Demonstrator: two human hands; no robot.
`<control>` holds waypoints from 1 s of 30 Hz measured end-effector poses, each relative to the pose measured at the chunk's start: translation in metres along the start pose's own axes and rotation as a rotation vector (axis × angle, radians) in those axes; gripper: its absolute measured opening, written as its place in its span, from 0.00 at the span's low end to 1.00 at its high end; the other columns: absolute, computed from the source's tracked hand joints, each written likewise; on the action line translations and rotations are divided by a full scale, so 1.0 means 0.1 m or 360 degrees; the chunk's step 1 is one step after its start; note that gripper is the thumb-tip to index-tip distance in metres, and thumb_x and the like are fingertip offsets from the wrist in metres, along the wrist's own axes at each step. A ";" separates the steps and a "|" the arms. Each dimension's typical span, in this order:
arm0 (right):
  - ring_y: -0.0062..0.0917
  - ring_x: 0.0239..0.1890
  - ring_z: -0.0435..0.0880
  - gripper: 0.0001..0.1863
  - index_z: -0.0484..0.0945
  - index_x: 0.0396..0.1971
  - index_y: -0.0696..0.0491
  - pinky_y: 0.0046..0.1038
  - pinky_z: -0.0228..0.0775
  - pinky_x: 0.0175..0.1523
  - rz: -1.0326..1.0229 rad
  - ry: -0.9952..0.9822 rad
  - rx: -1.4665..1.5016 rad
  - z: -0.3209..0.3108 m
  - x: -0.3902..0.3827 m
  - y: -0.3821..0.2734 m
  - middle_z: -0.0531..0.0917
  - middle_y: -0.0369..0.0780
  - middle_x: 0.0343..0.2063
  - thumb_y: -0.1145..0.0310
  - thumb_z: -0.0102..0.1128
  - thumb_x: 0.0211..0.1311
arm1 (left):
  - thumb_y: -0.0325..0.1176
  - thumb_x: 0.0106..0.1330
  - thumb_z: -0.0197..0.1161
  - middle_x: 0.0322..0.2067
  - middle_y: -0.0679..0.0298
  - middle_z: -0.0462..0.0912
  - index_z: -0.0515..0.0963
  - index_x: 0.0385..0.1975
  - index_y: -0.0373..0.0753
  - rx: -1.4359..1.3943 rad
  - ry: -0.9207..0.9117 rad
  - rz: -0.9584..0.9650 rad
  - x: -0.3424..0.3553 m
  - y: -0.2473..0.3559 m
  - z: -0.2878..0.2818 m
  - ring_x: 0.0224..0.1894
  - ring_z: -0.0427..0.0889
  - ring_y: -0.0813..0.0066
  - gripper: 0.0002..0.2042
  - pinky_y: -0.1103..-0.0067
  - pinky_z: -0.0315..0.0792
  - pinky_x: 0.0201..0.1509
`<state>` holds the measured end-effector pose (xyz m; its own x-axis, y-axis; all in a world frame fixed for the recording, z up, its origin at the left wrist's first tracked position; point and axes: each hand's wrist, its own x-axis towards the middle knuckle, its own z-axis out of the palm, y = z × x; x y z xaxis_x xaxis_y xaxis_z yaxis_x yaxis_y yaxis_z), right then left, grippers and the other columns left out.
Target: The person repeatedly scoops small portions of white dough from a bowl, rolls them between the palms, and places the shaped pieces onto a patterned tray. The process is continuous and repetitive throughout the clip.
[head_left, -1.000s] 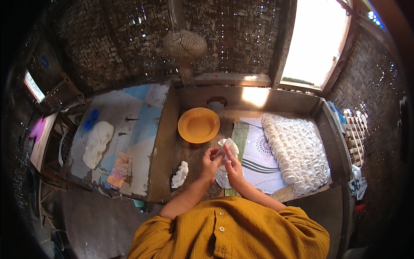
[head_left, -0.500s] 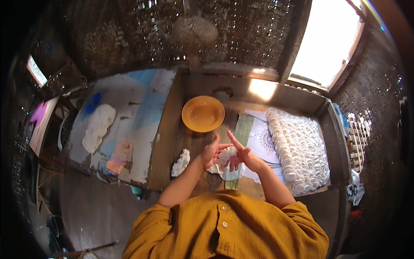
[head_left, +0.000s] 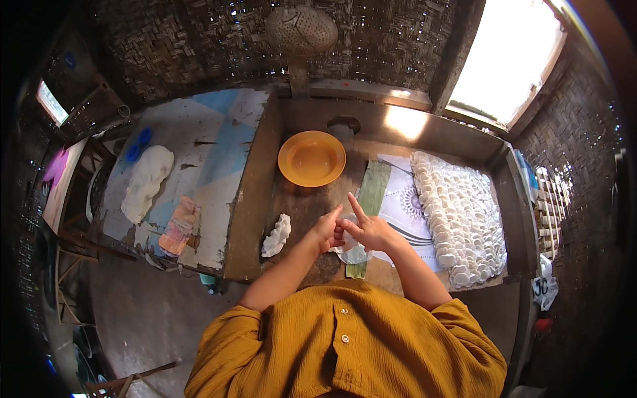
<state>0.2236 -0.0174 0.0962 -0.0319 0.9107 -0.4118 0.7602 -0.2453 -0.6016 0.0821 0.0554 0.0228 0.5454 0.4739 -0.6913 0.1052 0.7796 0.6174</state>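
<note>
My left hand [head_left: 325, 232] has its thumb raised and fingers curled against my right hand [head_left: 368, 233]; anything inside is hidden. My right index finger points up and away, with the thumb reaching toward my left fingers. Beneath both hands lies a thin, pale, translucent piece [head_left: 352, 255] over a long green strip [head_left: 375, 179]. A small white lumpy mass [head_left: 277, 235] rests left of my hands, and an orange bowl [head_left: 312, 160] stands beyond them. To the right, many overlapping small white discs [head_left: 459, 219] cover part of a white patterned sheet [head_left: 405, 182].
A raised wooden wall [head_left: 259, 172] separates this tray-like bench from the left worktop [head_left: 225, 166], which holds a larger white mass [head_left: 147, 179], blue round items [head_left: 138, 146] and a pinkish crumpled piece [head_left: 179, 225]. A woven wall and bright window surround the back.
My hands held a white pleated piece upright, then spread apart above it. They have now come together again, and that piece is no longer clearly visible. The camera view has shifted.
</note>
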 end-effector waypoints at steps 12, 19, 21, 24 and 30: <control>0.31 0.55 0.68 0.30 0.67 0.54 0.52 0.40 0.55 0.59 -0.0289 -0.0410 0.3099 0.43 0.10 0.12 0.74 0.39 0.51 0.43 0.38 0.64 | 0.53 0.68 0.39 0.42 0.52 0.77 0.71 0.45 0.29 -0.1095 -0.0259 0.0696 -0.38 0.30 0.21 0.48 0.76 0.60 0.28 0.66 0.68 0.57; 0.26 0.43 0.77 0.09 0.71 0.40 0.52 0.33 0.70 0.51 -0.0362 0.0409 0.3059 0.34 0.13 0.13 0.78 0.38 0.38 0.66 0.52 0.62 | 0.52 0.69 0.38 0.45 0.51 0.77 0.71 0.46 0.29 -0.0955 -0.0139 0.0742 -0.46 0.30 0.23 0.49 0.76 0.62 0.28 0.69 0.68 0.57; 0.23 0.39 0.79 0.06 0.70 0.37 0.52 0.30 0.72 0.46 -0.0333 0.0305 0.2936 0.22 0.11 0.18 0.78 0.37 0.37 0.68 0.51 0.63 | 0.53 0.68 0.39 0.44 0.51 0.77 0.72 0.45 0.30 -0.0874 -0.0162 0.0676 -0.51 0.31 0.21 0.48 0.77 0.63 0.28 0.69 0.69 0.56; 0.21 0.35 0.80 0.05 0.71 0.35 0.54 0.24 0.75 0.38 -0.0403 0.0234 0.2684 0.05 0.06 0.18 0.79 0.37 0.34 0.69 0.52 0.63 | 0.54 0.68 0.40 0.44 0.52 0.78 0.73 0.45 0.31 -0.0745 -0.0220 0.0547 -0.60 0.34 0.17 0.47 0.77 0.64 0.28 0.69 0.69 0.56; 0.17 0.31 0.79 0.07 0.73 0.36 0.55 0.21 0.73 0.35 -0.0554 0.0117 0.2086 -0.20 -0.06 0.16 0.79 0.35 0.32 0.69 0.55 0.61 | 0.57 0.67 0.38 0.42 0.55 0.79 0.75 0.43 0.31 -0.0407 -0.0323 0.0384 -0.80 0.42 0.14 0.46 0.78 0.65 0.31 0.69 0.69 0.54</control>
<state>0.2489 -0.0201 0.1033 -0.0287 0.9952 -0.0937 -0.4520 -0.0965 -0.8868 0.0549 0.0447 0.1092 0.6847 0.5853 -0.4342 -0.2420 0.7446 0.6221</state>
